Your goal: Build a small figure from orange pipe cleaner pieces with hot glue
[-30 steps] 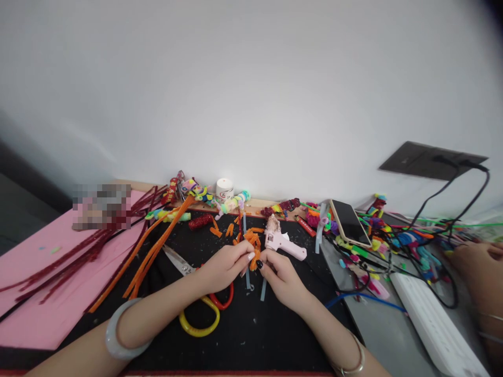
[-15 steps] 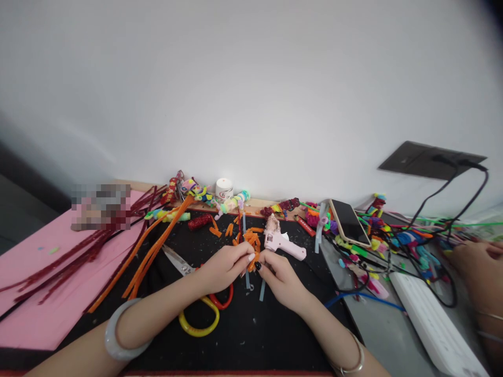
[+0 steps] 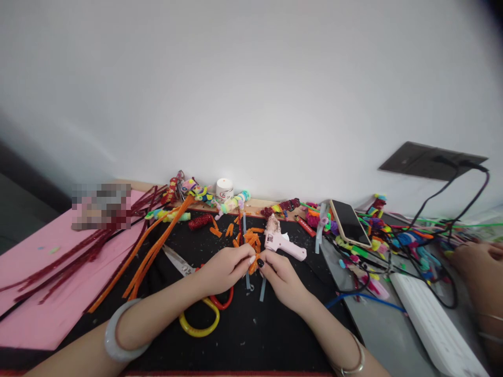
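Note:
My left hand (image 3: 228, 266) and my right hand (image 3: 283, 277) meet over the black mat, thumbs and fingers pinched on a short orange pipe cleaner piece (image 3: 258, 256). The fingertips cover most of it. Just behind them lies a pile of cut orange pipe cleaner pieces (image 3: 251, 241). A pink hot glue gun (image 3: 288, 247) rests behind my right hand. Scissors (image 3: 199, 332) with a yellow and a red handle lie partly under my left forearm. Translucent strips, possibly glue sticks (image 3: 262, 290), show below the fingers.
Long orange (image 3: 151, 256) and dark red pipe cleaners (image 3: 74, 256) lie at left, partly on pink sheet (image 3: 35, 314). Along the wall stand a white cup (image 3: 224, 189) and a phone (image 3: 349, 222). At right are a white power strip (image 3: 436, 324), cables and another person's hand (image 3: 475, 267).
My fingertips have shifted very slightly apart, and my right thumb has moved a little to the right. Everything else looks the same.

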Available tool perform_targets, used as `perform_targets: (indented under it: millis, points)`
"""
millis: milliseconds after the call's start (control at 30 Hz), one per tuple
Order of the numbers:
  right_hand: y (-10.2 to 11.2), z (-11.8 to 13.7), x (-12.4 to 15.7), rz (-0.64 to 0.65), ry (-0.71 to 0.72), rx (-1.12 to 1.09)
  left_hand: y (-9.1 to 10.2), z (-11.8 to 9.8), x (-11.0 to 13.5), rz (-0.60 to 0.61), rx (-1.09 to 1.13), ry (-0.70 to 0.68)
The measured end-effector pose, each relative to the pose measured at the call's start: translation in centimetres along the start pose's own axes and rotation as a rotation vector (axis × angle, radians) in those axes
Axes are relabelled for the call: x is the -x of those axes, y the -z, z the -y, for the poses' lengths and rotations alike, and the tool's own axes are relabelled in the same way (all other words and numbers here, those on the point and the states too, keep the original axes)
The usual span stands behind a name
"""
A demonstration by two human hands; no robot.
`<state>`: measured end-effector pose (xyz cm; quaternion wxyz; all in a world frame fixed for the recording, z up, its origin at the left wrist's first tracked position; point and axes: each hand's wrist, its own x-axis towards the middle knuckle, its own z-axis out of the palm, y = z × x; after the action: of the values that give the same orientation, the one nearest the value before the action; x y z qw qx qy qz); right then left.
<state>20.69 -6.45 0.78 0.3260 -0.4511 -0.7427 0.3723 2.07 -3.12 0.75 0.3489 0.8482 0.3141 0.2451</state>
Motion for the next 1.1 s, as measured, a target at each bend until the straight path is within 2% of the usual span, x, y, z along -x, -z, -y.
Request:
perform_targets:
  millis: [1100]
  points:
    - [-0.07,0.05,0.01,-0.018,0.018,0.05,-0.09,0.23,-0.11,0.042,-0.01,0.015]
